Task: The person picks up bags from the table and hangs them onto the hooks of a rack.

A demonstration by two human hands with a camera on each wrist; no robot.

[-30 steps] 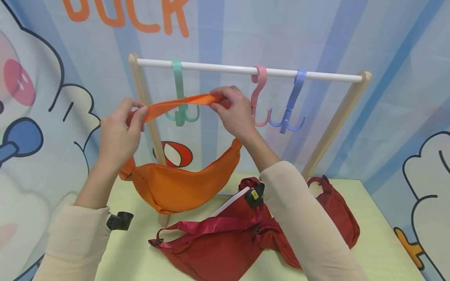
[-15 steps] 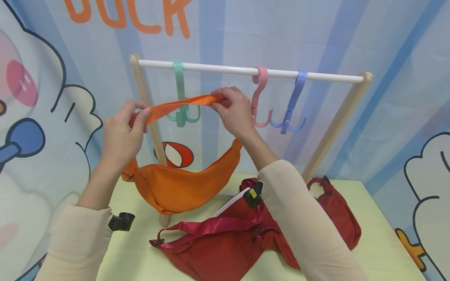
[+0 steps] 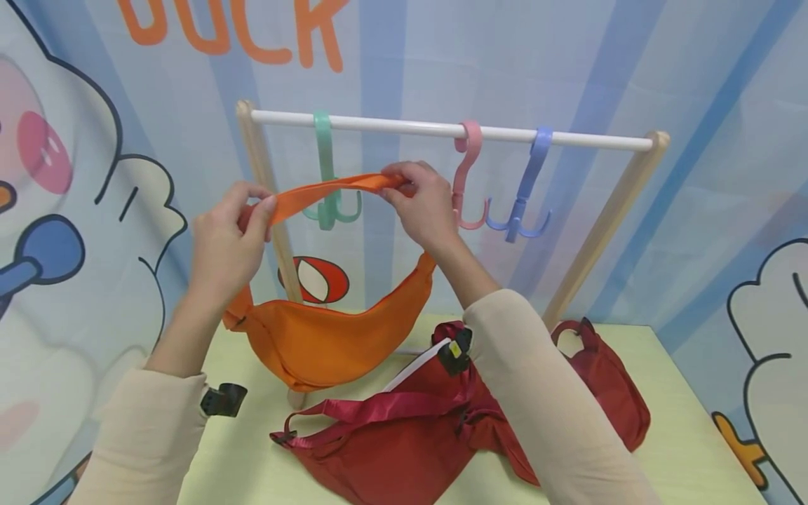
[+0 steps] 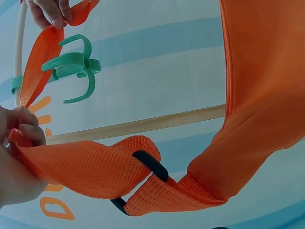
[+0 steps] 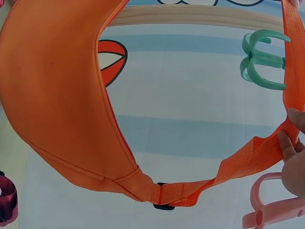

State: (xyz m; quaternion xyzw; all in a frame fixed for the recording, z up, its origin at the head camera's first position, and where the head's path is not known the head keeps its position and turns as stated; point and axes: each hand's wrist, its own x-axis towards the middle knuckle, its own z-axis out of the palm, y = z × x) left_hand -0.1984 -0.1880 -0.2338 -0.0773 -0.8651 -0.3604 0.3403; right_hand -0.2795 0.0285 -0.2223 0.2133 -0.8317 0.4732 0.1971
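Observation:
An orange waist bag (image 3: 334, 344) hangs in the air from its strap (image 3: 328, 188), which both hands hold up in front of the rack. My left hand (image 3: 230, 235) pinches the strap's left part between thumb and fingers. Farther right, my right hand (image 3: 424, 200) pinches the same strap. A black buckle (image 4: 150, 165) joins strap and bag in the left wrist view. Just behind the raised strap is a green hook (image 3: 326, 175) on the rack's white bar (image 3: 391, 126). A pink hook (image 3: 467, 168) hangs right beside my right hand.
A blue hook (image 3: 530, 179) hangs farther right on the bar. Wooden posts (image 3: 600, 235) carry the bar at both ends. One dark red bag (image 3: 385, 456) lies on the pale yellow table (image 3: 678, 428) under my arms; another red bag (image 3: 606, 393) lies at the right.
Both hands and the orange bag stay nearly in place. My left hand shifts slightly right and the strap sags a little lower; the whole head view drifts slightly.

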